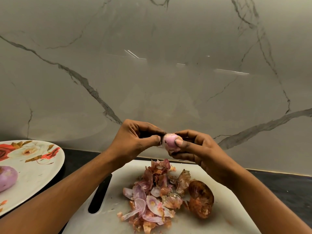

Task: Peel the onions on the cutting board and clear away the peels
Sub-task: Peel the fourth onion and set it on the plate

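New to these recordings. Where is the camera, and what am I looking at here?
There is no machine here: a person works bare-handed, and the single camera sits on their head, looking down. The right hand grips a small onion in the air while the left hand pinches at its side. Below lies a white cutting board with a pile of peels and one brown-skinned onion beside it. At the left, a flowered plate holds a peeled onion.
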`<state>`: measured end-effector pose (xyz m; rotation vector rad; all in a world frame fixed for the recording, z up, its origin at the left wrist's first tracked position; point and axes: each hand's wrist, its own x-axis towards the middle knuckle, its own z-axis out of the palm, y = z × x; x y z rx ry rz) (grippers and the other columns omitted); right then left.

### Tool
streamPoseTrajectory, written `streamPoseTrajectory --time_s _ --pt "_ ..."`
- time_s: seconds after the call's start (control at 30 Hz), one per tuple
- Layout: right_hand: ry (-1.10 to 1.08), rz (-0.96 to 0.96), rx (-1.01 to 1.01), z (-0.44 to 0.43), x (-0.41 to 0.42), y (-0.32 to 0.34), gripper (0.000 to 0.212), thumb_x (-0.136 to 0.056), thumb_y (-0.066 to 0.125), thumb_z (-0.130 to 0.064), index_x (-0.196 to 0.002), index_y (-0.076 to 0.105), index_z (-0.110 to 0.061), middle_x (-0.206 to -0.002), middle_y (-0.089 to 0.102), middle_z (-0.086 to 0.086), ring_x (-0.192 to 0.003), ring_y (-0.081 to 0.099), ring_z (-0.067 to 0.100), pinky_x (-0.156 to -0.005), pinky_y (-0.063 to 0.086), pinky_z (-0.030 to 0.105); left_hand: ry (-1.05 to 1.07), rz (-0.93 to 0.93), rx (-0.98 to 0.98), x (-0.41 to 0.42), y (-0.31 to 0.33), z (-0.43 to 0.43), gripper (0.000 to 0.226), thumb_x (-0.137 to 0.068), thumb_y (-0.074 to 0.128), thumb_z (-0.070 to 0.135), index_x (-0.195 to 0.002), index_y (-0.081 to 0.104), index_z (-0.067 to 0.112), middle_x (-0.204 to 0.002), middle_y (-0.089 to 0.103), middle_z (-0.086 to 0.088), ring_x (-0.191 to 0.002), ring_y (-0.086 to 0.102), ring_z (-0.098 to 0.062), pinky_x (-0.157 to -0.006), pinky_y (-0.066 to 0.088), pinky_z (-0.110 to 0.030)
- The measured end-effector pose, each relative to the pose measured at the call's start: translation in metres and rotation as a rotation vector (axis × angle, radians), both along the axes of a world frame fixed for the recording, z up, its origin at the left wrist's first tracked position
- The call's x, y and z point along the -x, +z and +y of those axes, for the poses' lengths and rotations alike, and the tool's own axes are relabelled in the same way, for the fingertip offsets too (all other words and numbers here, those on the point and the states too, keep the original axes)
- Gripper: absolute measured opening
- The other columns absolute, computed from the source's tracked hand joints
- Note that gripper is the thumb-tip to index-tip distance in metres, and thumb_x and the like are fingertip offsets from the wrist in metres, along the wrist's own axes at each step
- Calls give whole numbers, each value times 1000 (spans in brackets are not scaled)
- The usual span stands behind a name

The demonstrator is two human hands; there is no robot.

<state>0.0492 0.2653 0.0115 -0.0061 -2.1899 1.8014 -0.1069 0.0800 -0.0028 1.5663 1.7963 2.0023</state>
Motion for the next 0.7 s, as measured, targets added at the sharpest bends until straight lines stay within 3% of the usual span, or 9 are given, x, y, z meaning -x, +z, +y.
streamPoseTrajectory --time_s 0.1,0.2,0.33,0.57,0.7 --pt "4 -20 77 -1 1 1 41 -93 71 -22 -129 67 -4 -116 77 19 -106 77 38 -89 64 32 -17 -7 17 -2 0 0 21 -84 82 5 -105 81 6 -99 82 -7 -95 79 -26 -86 65 -37" --pt "17 -27 120 -2 0 0 43 -93 70 -20 -130 63 -1 -117 77 21 -107 76 40 -92 64 36 -37 -5 48 -7 0 0 39 -75 87 18 -112 79 8 -104 82 -2 -100 79 -21 -85 65 -34" --pt "28 -27 139 -4 1 0 43 -93 70 -18 -131 61 -2 -119 76 21 -109 76 40 -94 63 37 4 19 57 -10 -2 2 47 -71 90 23 -115 79 12 -106 82 -1 -101 78 -20 -87 65 -38" --pt "44 -2 115 -7 2 0 37 -98 64 -18 -132 68 -5 -122 76 19 -111 75 38 -97 62 38 64 3 48 -7 -3 2 35 -82 82 -7 -110 81 13 -102 82 0 -98 78 -20 -83 65 -34" --pt "64 7 154 -11 1 2 37 -99 62 -20 -130 68 -3 -121 76 21 -112 75 39 -97 62 36 94 -26 6 -6 -3 3 35 -86 75 -12 -102 81 18 -96 83 1 -94 79 -18 -82 64 -28"
